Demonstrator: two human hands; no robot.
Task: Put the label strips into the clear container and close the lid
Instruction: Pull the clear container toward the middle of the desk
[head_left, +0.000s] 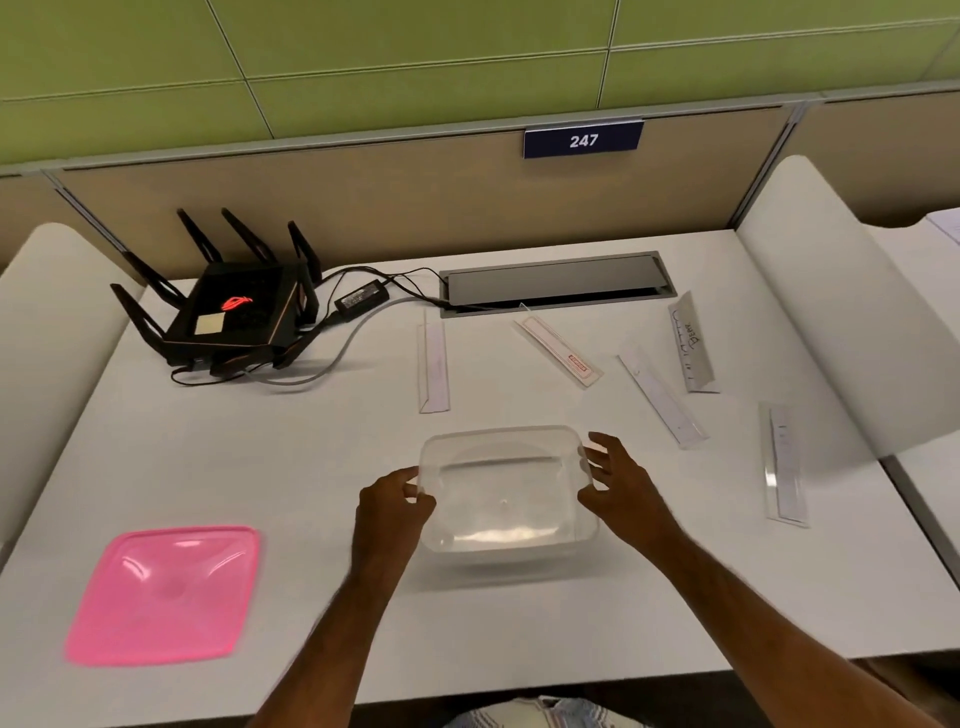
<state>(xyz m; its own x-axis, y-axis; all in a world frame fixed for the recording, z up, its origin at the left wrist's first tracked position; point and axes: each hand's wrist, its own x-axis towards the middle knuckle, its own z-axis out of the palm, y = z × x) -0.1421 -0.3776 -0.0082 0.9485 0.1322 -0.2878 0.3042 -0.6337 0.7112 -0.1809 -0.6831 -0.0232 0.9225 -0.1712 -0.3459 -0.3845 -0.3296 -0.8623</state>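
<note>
The clear container (506, 493) stands open and empty on the white desk, in front of me. My left hand (395, 506) pinches its left rim. My right hand (621, 486) rests against its right rim with the fingers spread. The pink lid (166, 592) lies flat on the desk at the near left. Several label strips lie beyond and right of the container: one (432, 366) behind it, one with a red mark (558, 351), one (662, 400) further right, a handwritten one (691, 343) standing on edge, and one (784, 462) at the far right.
A black router (234, 306) with antennas sits at the back left, its power brick (362, 297) and cables trailing to a cable hatch (556, 283) at the back. White curved dividers (831, 322) flank the desk. A partition with a 247 sign (583, 139) stands behind.
</note>
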